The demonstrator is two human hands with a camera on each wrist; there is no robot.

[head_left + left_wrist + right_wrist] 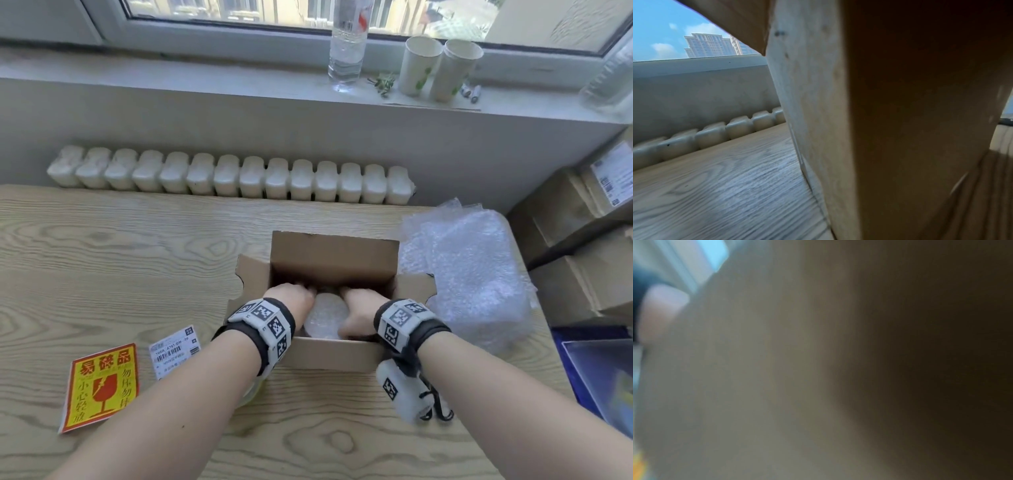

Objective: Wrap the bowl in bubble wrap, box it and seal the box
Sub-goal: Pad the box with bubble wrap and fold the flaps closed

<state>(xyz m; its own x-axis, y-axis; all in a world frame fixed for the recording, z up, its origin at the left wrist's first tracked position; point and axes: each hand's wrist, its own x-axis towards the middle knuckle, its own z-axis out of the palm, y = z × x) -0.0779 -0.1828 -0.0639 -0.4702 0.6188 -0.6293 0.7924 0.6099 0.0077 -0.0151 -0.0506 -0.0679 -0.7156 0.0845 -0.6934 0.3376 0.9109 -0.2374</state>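
Both hands, left and right, grip the bubble-wrapped bowl inside the cardboard box; best seated flat, centred.

wrapped bowl in box, stickers left

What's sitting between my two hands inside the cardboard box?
In the head view, the bubble-wrapped bowl lies between the left hand and right hand, down inside the cardboard box. Both wrist views show only blurred cardboard.
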